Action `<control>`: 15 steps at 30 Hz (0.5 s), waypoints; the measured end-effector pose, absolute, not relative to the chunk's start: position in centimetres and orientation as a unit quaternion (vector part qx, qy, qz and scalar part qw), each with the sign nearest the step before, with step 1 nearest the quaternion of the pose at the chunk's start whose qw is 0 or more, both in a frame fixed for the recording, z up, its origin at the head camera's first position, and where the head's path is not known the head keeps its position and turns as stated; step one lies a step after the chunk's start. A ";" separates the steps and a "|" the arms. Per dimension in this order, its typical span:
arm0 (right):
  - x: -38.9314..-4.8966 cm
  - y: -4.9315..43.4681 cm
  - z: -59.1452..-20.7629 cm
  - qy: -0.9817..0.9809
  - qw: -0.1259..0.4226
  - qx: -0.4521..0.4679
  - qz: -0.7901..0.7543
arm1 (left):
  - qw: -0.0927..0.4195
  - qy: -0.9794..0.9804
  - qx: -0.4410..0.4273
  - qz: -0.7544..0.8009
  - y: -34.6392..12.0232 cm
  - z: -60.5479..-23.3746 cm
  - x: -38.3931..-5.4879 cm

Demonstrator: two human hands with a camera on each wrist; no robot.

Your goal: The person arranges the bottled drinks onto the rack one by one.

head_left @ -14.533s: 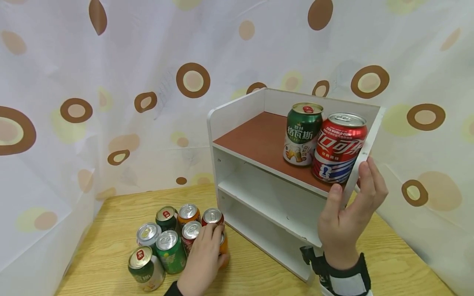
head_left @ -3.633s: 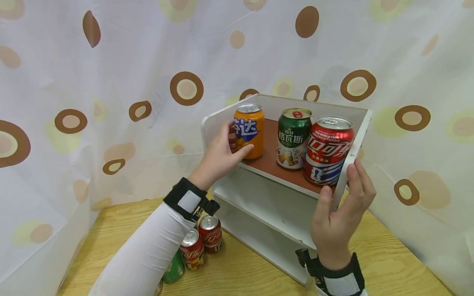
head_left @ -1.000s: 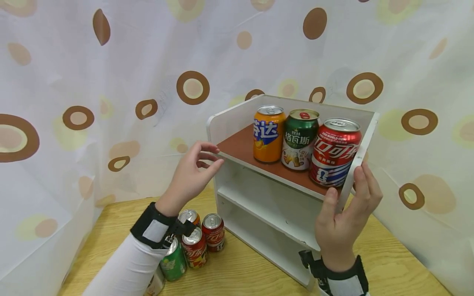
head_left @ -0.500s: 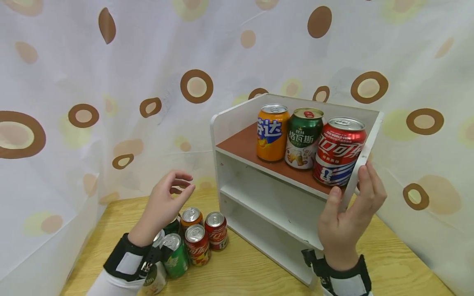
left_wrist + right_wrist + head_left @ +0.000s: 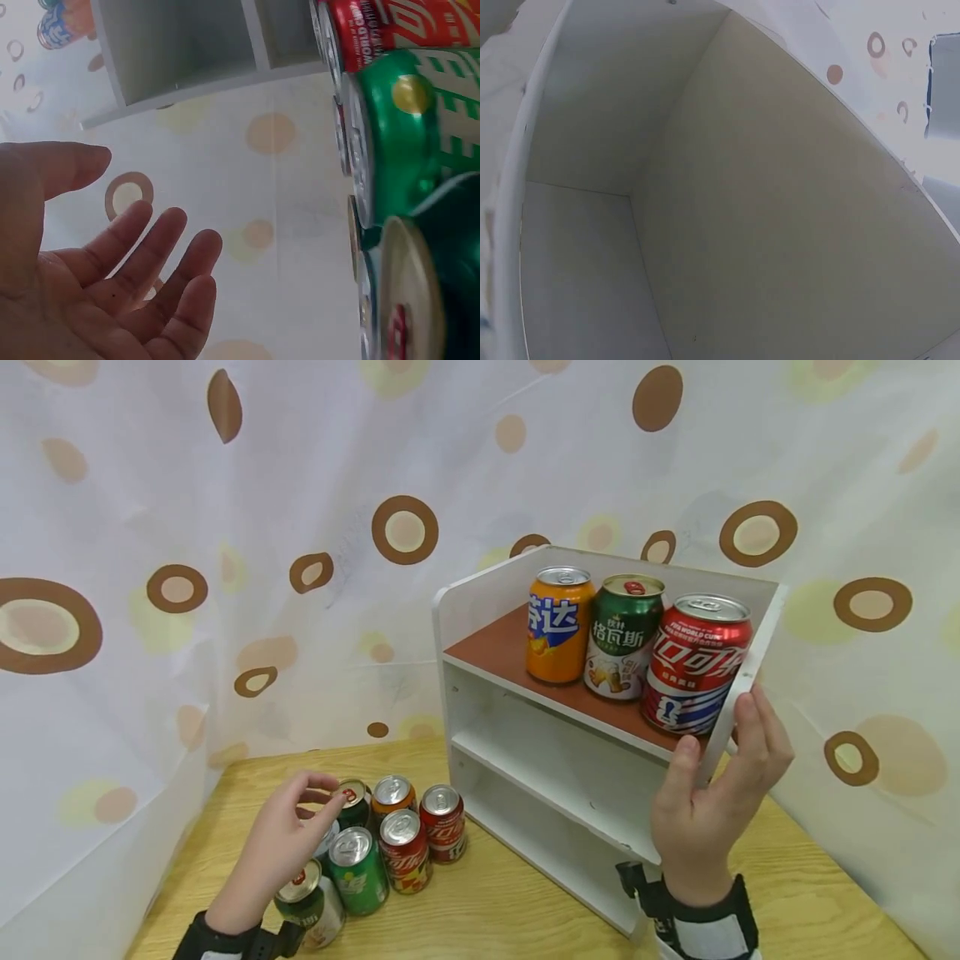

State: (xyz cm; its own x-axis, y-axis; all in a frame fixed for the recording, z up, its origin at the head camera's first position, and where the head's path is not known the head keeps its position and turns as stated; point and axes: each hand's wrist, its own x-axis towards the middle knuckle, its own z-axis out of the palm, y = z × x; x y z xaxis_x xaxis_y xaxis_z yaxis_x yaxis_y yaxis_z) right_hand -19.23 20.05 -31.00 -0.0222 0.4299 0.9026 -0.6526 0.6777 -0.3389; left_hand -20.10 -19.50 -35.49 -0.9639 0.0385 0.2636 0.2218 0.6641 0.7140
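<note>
My left hand, fingers loosely bent and holding nothing, hovers over the back left of a cluster of soda cans. Nearest it are a dark green can with a gold lid and a green-and-white can. A bright green can, two red cola cans and an orange can stand there too. My right hand grips the right side panel of a small white shelf. On its reddish top board stand an orange Fanta can, a green-and-white kvass can and a red cola can, side by side.
The shelf stands on a wooden table, with two open compartments below its top board. A patterned sheet hangs behind. The right wrist view shows mostly a white shelf compartment.
My left hand carried the orange Fanta can to the top board, let go of it beside the kvass can, then moved down and left over the table cans. My right hand stays on the shelf.
</note>
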 end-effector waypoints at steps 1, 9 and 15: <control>-19.2 20.0 -31.0 -0.599 0.693 0.093 0.390 | 0.109 -0.908 -0.064 -0.399 -19.7 -35.8 -19.8; -18.6 19.4 -30.3 -0.600 0.694 0.084 0.389 | 0.077 -0.931 0.001 -0.357 -21.1 -37.9 -17.5; -18.7 19.4 -30.3 -0.602 0.693 0.084 0.387 | 0.076 -0.942 0.019 -0.327 -21.6 -39.4 -16.7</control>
